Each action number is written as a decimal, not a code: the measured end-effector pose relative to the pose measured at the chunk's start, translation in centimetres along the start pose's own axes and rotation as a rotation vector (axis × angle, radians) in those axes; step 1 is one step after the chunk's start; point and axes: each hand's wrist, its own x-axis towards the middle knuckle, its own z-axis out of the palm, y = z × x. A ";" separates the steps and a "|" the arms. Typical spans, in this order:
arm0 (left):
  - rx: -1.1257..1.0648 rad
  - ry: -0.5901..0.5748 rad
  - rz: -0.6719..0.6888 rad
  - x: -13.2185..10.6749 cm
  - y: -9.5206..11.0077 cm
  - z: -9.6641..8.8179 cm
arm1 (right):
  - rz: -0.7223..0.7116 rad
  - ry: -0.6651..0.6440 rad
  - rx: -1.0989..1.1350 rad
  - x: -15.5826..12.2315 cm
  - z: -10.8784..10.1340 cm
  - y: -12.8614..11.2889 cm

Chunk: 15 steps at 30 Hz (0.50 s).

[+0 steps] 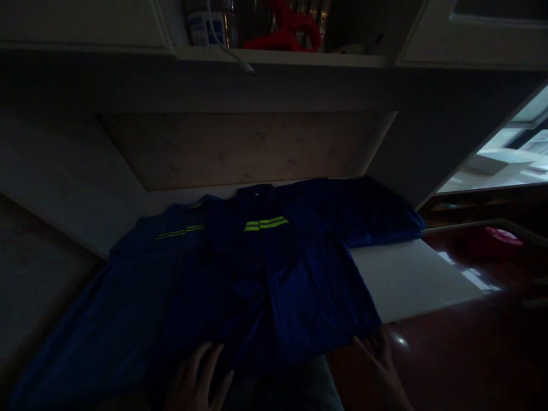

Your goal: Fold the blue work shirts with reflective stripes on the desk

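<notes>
A dark blue work jacket (317,291) with yellow-green reflective strips lies spread front side up, its collar toward the wall panel and one sleeve stretched to the right. My left hand (201,377) rests at its lower left part, fingers spread apart. At the lower right corner of the hem is my right hand (377,359), its thumb and curled fingers closed on the cloth edge; dim light hides the fingertips. Beside it on the left lies a second, lighter blue work garment (128,291), also with thin yellow strips, partly covered by the jacket.
The garments lie on a white surface (411,279) within a cabinet recess. Overhead, a shelf (282,56) holds a red-handled object (295,31), a labelled container (209,28) and a dangling white cable (226,48). Shiny reddish floor (454,354) and a bright window (514,142) are at right.
</notes>
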 end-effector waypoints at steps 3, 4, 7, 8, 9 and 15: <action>0.006 -0.155 -0.264 0.8 -0.1 -1.5 | 0.135 -0.192 0.063 0.5 -1.2 0.6; 0.005 -0.209 -0.335 1.3 -0.1 -2.0 | 0.199 -0.259 0.047 0.5 -1.7 0.8; -0.050 -0.414 -0.467 3.1 -0.4 -3.8 | 0.380 -0.378 0.032 0.3 -3.1 1.2; -0.104 -0.494 -0.489 3.5 -0.5 -4.3 | 0.410 -0.383 0.059 0.1 -3.6 1.3; -0.168 -0.564 -0.516 3.9 -0.4 -4.7 | 0.419 -0.374 0.095 -0.2 -3.9 1.4; -0.759 -0.759 -0.558 3.3 5.0 -5.8 | 0.449 -0.350 0.273 -1.8 -4.7 0.6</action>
